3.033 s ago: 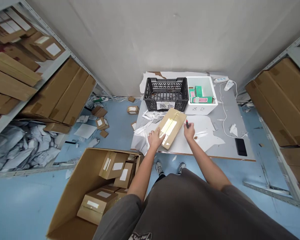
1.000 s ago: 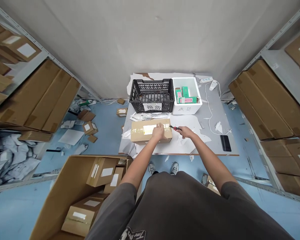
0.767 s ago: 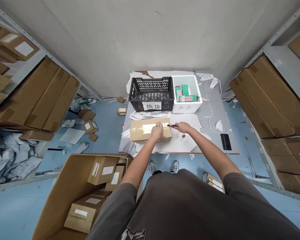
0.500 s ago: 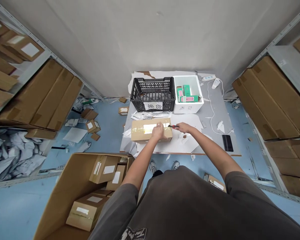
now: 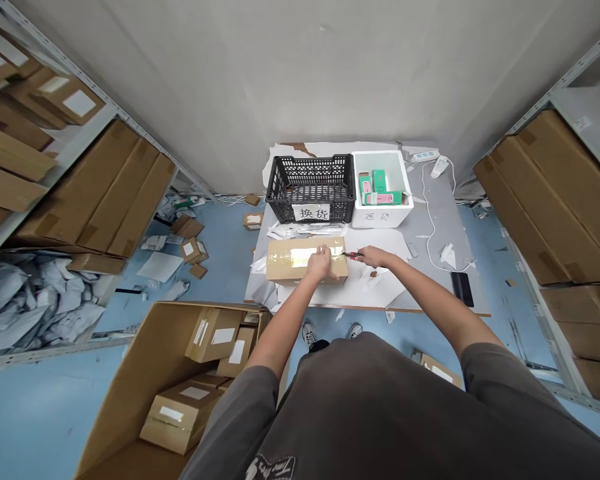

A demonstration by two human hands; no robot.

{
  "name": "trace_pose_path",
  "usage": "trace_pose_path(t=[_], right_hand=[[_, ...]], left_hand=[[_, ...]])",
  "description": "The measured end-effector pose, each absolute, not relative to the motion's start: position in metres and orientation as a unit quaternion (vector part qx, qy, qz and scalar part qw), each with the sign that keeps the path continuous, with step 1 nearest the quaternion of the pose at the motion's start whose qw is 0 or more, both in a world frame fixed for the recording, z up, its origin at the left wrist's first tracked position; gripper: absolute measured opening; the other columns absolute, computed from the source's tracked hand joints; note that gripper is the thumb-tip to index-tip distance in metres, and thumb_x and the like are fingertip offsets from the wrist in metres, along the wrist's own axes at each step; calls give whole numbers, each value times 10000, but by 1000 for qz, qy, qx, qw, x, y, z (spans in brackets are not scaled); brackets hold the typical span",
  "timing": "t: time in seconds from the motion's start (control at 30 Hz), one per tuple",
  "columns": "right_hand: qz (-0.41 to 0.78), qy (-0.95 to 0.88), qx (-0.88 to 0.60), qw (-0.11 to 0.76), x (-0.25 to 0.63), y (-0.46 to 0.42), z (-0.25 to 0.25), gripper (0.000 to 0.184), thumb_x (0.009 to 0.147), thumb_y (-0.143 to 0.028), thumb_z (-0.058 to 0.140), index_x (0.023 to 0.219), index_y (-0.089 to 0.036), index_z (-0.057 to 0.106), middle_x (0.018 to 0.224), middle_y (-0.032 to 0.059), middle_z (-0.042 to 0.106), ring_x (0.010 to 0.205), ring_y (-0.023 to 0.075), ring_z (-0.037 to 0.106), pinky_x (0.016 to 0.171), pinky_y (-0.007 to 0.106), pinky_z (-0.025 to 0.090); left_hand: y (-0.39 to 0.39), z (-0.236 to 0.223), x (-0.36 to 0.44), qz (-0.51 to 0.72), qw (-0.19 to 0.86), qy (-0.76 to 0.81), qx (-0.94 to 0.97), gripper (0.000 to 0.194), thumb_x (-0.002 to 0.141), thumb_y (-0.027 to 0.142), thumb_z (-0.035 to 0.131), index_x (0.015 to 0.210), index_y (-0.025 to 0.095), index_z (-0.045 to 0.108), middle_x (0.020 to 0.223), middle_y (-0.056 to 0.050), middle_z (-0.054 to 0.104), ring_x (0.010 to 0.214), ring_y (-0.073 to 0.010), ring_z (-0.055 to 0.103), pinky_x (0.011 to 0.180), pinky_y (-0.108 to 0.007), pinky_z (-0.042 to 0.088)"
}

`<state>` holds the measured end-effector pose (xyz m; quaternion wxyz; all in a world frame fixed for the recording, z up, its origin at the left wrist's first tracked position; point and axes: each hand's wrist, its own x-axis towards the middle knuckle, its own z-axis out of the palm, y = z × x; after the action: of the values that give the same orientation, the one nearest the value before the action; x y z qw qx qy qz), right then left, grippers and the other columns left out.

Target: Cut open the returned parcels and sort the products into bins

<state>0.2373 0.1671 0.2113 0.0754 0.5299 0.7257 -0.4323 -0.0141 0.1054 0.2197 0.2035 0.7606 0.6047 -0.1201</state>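
Observation:
A taped cardboard box (image 5: 280, 261) with a white label (image 5: 301, 257) on top lies lengthwise near the table's front. My left hand (image 5: 321, 263) grips it right of the middle, with fingers over the label and the thumb toward the front edge. In my right hand (image 5: 373, 257) is a red and black utility knife (image 5: 353, 255). Its tip meets the box's top near the right end, by the clear tape. Exactly how deep the blade sits cannot be made out.
Behind the box stand a black plastic crate (image 5: 311, 212) and a white foam box (image 5: 383, 217) holding green and pink packages. A phone (image 5: 462, 289) and a white cable lie to the right. A large open carton (image 5: 115, 393) of parcels sits at lower left; loaded shelves flank the table.
The whole view has shifted a little, so things appear slightly further right. Both hands, the knife and the box keep nearly the same positions relative to each other.

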Motion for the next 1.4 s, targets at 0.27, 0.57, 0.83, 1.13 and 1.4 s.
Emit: trace_pose_path(t=[0.27,0.57,0.83,1.13,1.4], right_hand=[[-698,512,498,49,247,156,199,563,868,-729,770,804,-224,531,527,-38,525,388,115,462,416,251,417],[-736,505,447,55,245,134,192,582,814,-722,819,761,-212,544,525,-18,575,369,107,478,357,229,367],[-676,553,487,18,266,120,194,546,836,-711,787,771,-218,561,523,-24,571,378,113,473,393,244,353],[-525,571,608,-167,282,111,199,527,997,-712,470,792,-235,558,635,-4,628,527,167,614,592,276,487],[-540,532,596,-265,266,93,187,603,882,-846,526,779,-252,540,664,-12,565,620,179,591,589,283,505]], left_hand=[[104,220,-13,-134,200,602,762,1337,611,625,988,1646,133,301,1743,-285,262,1639,-404,251,1245,-419,387],[108,214,-14,-106,199,601,767,1327,601,580,1007,1628,132,295,1687,-299,369,1620,-414,294,1219,-425,403],[109,223,-24,-54,240,613,751,879,779,600,891,1446,197,486,1533,-199,581,1408,-350,582,1094,-375,490],[152,236,-18,-61,167,575,799,670,868,288,800,1483,266,534,1617,-142,502,1518,-361,405,1215,-489,374],[195,235,-20,-166,230,516,808,870,610,247,944,1415,245,613,1489,-131,607,1318,-342,602,1053,-377,529]])
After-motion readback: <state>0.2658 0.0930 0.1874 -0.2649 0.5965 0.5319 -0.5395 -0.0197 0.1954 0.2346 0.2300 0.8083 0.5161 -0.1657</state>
